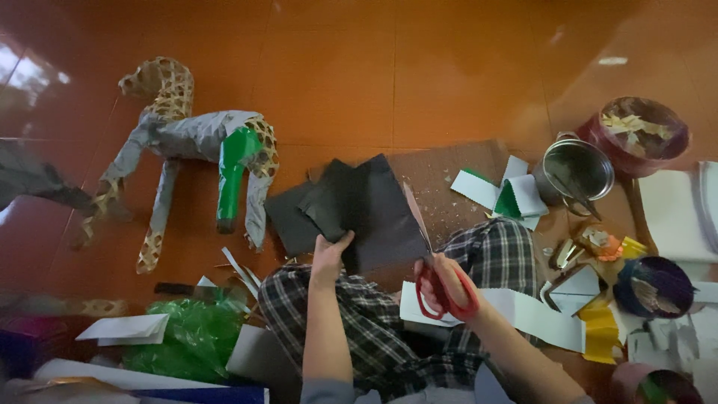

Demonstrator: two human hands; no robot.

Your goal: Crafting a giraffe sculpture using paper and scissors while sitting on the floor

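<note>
Your left hand (330,255) pinches the black paper sheets (351,209) at their near edge. Your right hand (447,284) grips red-handled scissors (434,262); the blades appear to meet the paper's right edge.

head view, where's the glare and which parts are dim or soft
Head view: glare patches on the glossy orange tiled floor at upper left and upper right; bottom-left paper pile is dim; the left hand holding the black paper sheets and the right hand in the red-handled scissors are lit but slightly soft; straight tile joints bow slightly near the edges.
</note>
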